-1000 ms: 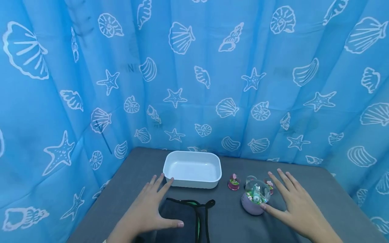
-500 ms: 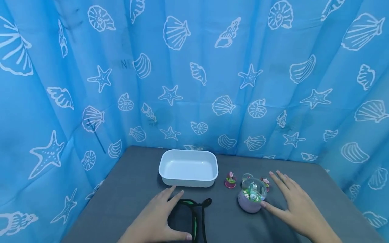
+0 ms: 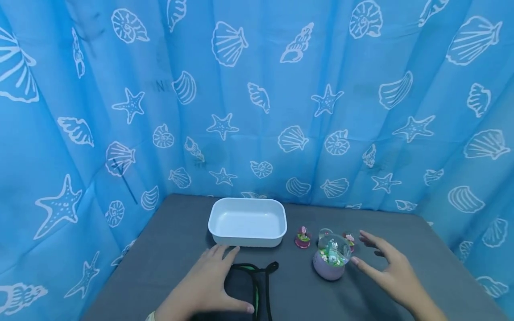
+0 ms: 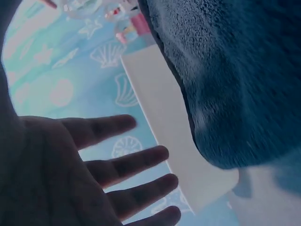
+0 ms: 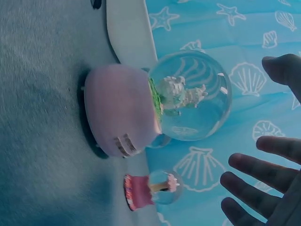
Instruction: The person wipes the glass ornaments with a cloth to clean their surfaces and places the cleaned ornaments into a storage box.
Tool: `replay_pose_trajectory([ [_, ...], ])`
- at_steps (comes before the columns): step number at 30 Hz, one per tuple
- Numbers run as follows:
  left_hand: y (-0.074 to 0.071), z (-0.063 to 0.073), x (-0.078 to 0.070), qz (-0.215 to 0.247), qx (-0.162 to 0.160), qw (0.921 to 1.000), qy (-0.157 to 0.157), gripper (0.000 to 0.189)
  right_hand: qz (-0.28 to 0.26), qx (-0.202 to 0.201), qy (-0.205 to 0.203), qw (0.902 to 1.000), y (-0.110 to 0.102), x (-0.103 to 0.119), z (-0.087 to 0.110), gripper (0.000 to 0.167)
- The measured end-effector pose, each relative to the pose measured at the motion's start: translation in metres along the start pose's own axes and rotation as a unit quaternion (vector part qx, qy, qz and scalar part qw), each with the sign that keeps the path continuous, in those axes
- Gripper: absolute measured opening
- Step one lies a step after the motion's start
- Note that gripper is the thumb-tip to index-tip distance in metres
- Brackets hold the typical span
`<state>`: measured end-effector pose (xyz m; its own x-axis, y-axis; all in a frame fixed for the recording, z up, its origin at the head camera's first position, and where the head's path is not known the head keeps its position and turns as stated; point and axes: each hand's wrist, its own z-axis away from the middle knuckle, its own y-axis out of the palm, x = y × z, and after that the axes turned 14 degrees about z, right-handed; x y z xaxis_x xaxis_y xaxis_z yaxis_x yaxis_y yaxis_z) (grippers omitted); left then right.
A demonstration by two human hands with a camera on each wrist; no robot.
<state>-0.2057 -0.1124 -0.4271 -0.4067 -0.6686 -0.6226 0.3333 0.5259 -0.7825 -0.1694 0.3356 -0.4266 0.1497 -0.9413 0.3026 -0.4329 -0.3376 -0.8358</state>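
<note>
My left hand [image 3: 206, 285], fingers spread, hovers over a dark cloth item [image 3: 238, 285] with black and green edging and a black loop. In the left wrist view this fuzzy dark-blue cloth [image 4: 221, 80] fills the upper right, and the fingers hold nothing. A snow globe [image 3: 329, 267] with a purple base and a pale figure inside stands on the table. Beside its right side is my right hand [image 3: 395, 272], fingers loosely bent and thumb near the glass dome. The right wrist view has the globe's purple base [image 5: 120, 108] apart from the fingers.
A white rectangular tray [image 3: 247, 241] sits near the back of the grey table [image 3: 176, 232]. Small pink-based globes stand left [image 3: 302, 238] and right [image 3: 350, 239] of the large globe; another small dome [image 3: 324, 232] is partly hidden behind it. A blue shell-print curtain [image 3: 257, 111] surrounds the table.
The head view has shifted slightly. My left hand has come nearer over the cloth item. My right hand's fingers have bent from spread. The globes and tray stay in place.
</note>
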Motion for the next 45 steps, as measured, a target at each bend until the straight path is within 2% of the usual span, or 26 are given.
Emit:
replay_pose_trajectory([
  [6,0.011,-0.007,-0.003,-0.014,0.042,0.999,-0.004,0.132,-0.05,0.037,0.018,0.9979,0.001,-0.001,0.006,0.065],
  [11,0.018,-0.011,0.002,-0.037,0.058,0.9975,0.012,0.132,-0.067,0.043,0.016,0.9967,0.001,-0.002,0.005,0.061],
  [16,0.019,-0.014,0.0,-0.053,0.071,0.9958,0.021,0.128,-0.066,0.054,0.019,0.9962,0.002,0.0,0.001,0.055],
  [21,0.018,-0.013,-0.006,-0.06,0.082,0.9944,0.03,0.124,-0.073,0.093,0.028,0.9926,0.0,0.001,0.002,0.047],
  [27,0.02,-0.011,-0.004,-0.062,0.102,0.9921,0.038,0.127,-0.085,0.126,0.036,0.9877,0.007,0.002,0.003,0.052],
  [32,0.022,-0.011,-0.001,-0.065,0.113,0.9905,0.043,0.132,-0.093,0.127,0.041,0.9867,0.011,0.003,0.003,0.057],
  [39,0.024,-0.011,0.0,-0.082,0.129,0.9877,0.036,0.136,-0.103,0.136,0.052,0.984,0.017,0.004,0.002,0.066],
  [45,0.025,-0.009,-0.001,-0.099,0.138,0.985,0.028,0.147,-0.116,0.141,0.061,0.9813,0.021,0.004,0.002,0.069],
])
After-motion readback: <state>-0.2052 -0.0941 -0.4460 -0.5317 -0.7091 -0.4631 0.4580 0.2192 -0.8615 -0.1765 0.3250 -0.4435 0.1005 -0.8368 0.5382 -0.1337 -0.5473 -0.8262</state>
